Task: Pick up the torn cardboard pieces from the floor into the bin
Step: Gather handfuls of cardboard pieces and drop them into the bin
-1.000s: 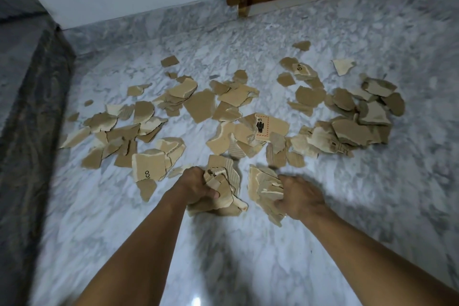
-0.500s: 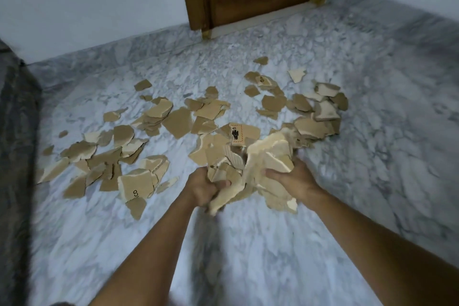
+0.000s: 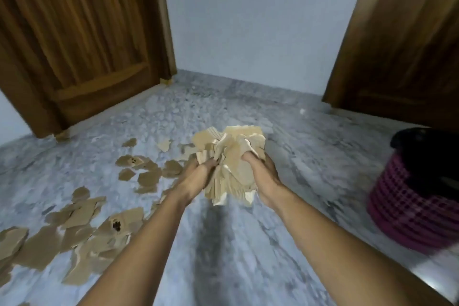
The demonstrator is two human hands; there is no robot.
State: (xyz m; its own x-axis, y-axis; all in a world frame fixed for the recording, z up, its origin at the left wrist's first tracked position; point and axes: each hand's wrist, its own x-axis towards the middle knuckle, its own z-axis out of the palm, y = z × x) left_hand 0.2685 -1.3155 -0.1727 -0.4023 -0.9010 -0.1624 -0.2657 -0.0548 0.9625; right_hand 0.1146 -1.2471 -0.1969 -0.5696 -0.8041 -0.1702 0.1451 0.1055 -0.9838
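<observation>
Task partly done: the left hand (image 3: 196, 179) and right hand (image 3: 262, 176), fingers curled inward, press a bundle of torn cardboard pieces (image 3: 231, 154) between them above the floor (image 3: 248, 256), well apart from the bin (image 3: 417, 201) standing at the right. Not yet collected are the many loose pieces (image 3: 77, 231) scattered over the left of the floor, near and far. The bin is cut by the right edge and its dark inside reveals no contents; the scatter runs past the left edge, and blur softens outlines.
</observation>
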